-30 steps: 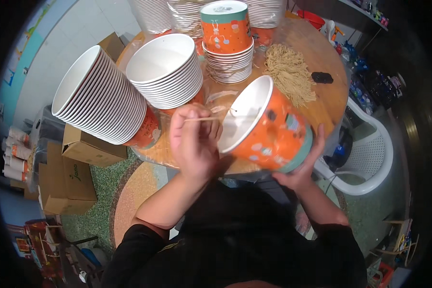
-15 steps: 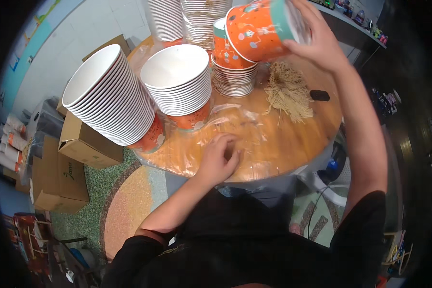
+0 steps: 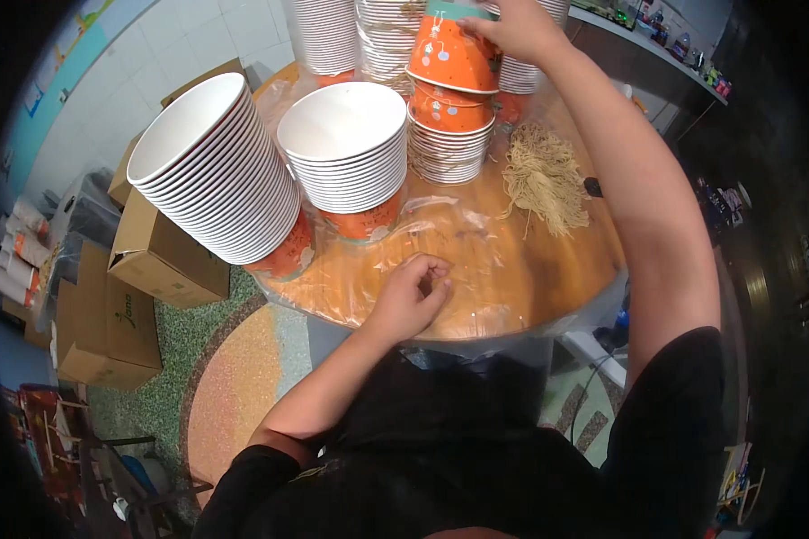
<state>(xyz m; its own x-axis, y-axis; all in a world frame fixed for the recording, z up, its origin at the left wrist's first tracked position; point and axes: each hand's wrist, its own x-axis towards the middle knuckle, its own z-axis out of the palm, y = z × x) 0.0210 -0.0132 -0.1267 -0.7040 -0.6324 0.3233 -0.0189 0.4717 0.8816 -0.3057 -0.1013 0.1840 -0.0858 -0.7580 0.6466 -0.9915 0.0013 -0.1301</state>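
My right hand (image 3: 517, 31) grips an orange paper bucket (image 3: 454, 54) by its green base end. This bucket is upside down, its white rim over the top of a stack of upturned paper buckets (image 3: 449, 148). My left hand (image 3: 413, 296) rests near the table's front edge, fingers loosely curled, thumb apart, with nothing in it. Left of the bucket stack stand a shorter stack of white-lined buckets (image 3: 342, 162), mouth up, and a taller leaning stack (image 3: 220, 180). A bundle of tan strings (image 3: 546, 180) lies right of the upturned stack.
The round wooden table (image 3: 503, 278) has clear plastic film over it. More tall bucket stacks (image 3: 325, 36) stand at the back. Cardboard boxes (image 3: 108, 314) sit on the floor at left. A counter with bottles (image 3: 656, 45) runs along the far right.
The orange bucket in my right hand has moved left and turned from tilted to nearly upright, over the upturned stack. My left hand has stayed in about the same place.
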